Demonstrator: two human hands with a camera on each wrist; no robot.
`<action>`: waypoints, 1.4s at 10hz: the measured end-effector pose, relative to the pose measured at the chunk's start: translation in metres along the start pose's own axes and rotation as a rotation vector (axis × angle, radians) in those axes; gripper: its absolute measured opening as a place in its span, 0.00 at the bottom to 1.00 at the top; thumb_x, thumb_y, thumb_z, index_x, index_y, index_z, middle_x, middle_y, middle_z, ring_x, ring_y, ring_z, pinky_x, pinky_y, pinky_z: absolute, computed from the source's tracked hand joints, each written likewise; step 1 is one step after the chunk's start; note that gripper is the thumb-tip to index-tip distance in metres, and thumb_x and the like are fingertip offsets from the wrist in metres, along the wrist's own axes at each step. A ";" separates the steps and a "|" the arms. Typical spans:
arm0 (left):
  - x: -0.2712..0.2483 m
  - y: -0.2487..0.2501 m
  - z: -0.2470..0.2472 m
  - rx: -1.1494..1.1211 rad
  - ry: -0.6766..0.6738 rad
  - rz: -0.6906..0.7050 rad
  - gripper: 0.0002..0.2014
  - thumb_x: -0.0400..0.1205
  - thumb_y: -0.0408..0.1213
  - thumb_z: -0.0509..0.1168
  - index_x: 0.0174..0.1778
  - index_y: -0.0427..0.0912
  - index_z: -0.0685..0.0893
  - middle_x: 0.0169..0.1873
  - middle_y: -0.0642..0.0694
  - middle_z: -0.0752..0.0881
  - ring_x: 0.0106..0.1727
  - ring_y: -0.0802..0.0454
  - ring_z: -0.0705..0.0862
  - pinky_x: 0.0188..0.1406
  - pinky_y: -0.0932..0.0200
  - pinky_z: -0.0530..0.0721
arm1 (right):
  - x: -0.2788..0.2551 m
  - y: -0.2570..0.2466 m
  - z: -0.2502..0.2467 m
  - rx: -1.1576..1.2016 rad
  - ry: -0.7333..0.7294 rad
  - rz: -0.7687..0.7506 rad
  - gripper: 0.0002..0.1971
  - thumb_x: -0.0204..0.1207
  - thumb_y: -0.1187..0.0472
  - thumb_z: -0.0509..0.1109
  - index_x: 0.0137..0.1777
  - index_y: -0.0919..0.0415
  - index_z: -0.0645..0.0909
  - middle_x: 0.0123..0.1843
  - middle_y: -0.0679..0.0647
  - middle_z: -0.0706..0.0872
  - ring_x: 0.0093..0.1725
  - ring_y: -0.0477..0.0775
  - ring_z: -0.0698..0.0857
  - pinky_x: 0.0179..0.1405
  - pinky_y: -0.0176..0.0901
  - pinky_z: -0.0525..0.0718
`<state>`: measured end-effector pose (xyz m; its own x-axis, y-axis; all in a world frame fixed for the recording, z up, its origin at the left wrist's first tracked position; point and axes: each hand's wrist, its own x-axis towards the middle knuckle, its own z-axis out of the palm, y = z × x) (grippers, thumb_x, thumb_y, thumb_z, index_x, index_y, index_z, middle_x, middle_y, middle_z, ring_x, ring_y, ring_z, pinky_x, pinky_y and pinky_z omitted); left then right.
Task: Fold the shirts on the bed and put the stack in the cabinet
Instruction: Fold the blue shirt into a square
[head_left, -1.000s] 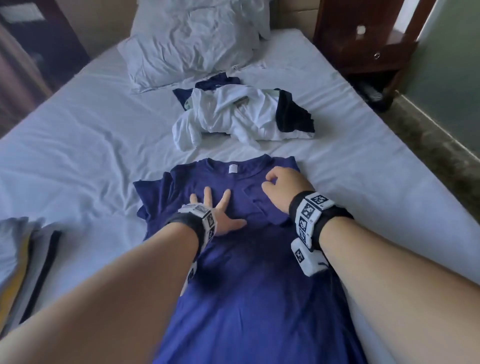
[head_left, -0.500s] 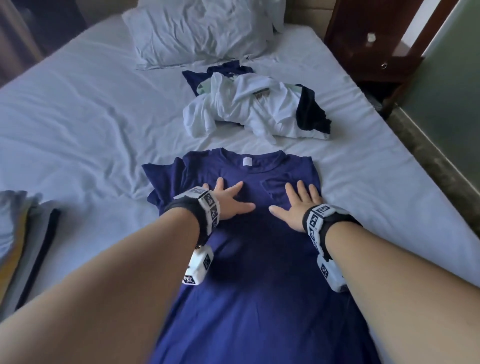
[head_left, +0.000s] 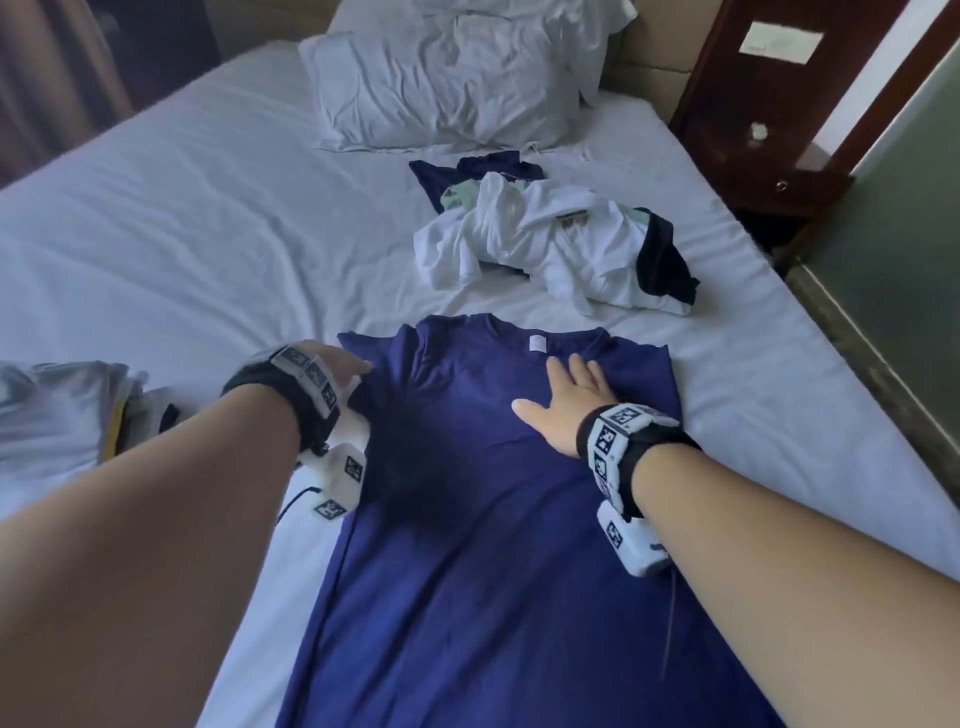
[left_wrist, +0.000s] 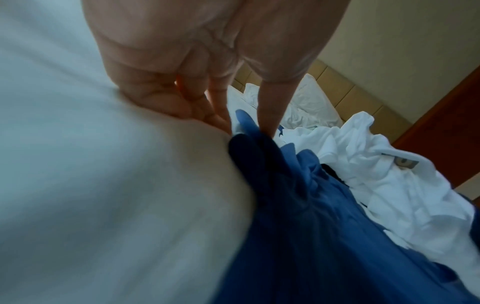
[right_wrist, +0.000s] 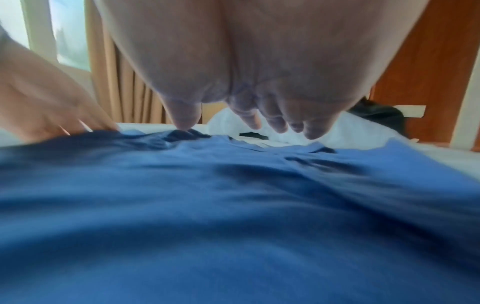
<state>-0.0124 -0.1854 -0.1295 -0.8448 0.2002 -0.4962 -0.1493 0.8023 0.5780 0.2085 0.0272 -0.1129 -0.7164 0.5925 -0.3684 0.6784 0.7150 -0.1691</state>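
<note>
A navy blue shirt (head_left: 467, 519) lies flat on the white bed (head_left: 182, 234), collar pointing away from me. My right hand (head_left: 571, 395) rests flat on its chest just below the collar, fingers straight and spread. In the right wrist view that right hand (right_wrist: 233, 125) hovers low over the blue cloth (right_wrist: 233, 205). My left hand (head_left: 353, 371) is at the shirt's left sleeve. In the left wrist view the left hand (left_wrist: 246, 125) pinches a ridge of the sleeve (left_wrist: 259, 156) between thumb and fingers. A crumpled pile of white and dark shirts (head_left: 561, 244) lies beyond the collar.
A stack of folded clothes (head_left: 52, 410) sits at the bed's left edge. White pillows (head_left: 447, 78) lie at the headboard. A dark wooden nightstand (head_left: 769, 104) stands at the far right, with the bed's right edge and floor (head_left: 883, 374) beside it.
My left hand slid off the shirt's chest to the left sleeve and took hold of it. The right hand stays flat on the chest.
</note>
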 end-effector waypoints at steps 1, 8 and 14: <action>-0.011 0.006 0.000 0.029 -0.023 0.058 0.28 0.85 0.48 0.70 0.74 0.29 0.80 0.73 0.32 0.81 0.75 0.37 0.79 0.71 0.49 0.76 | 0.000 -0.045 0.005 0.058 -0.055 -0.097 0.44 0.83 0.30 0.55 0.90 0.51 0.45 0.92 0.53 0.41 0.90 0.59 0.38 0.88 0.61 0.47; -0.006 -0.069 -0.038 -0.738 -0.043 -0.064 0.21 0.58 0.29 0.83 0.46 0.29 0.89 0.45 0.28 0.92 0.49 0.29 0.92 0.54 0.28 0.89 | 0.021 -0.147 0.055 -0.091 -0.137 -0.170 0.48 0.74 0.20 0.54 0.88 0.34 0.36 0.91 0.54 0.36 0.88 0.67 0.35 0.84 0.67 0.40; -0.049 -0.023 0.025 0.329 -0.148 0.413 0.36 0.77 0.45 0.78 0.81 0.63 0.72 0.55 0.49 0.89 0.52 0.48 0.88 0.57 0.55 0.85 | 0.009 -0.088 0.015 0.393 0.185 -0.169 0.32 0.84 0.50 0.62 0.88 0.50 0.61 0.89 0.56 0.58 0.86 0.62 0.60 0.85 0.52 0.60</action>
<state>0.0453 -0.1997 -0.1339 -0.7144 0.5940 -0.3699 0.3684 0.7687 0.5228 0.1446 -0.0363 -0.1153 -0.8153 0.5612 -0.1427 0.5343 0.6340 -0.5592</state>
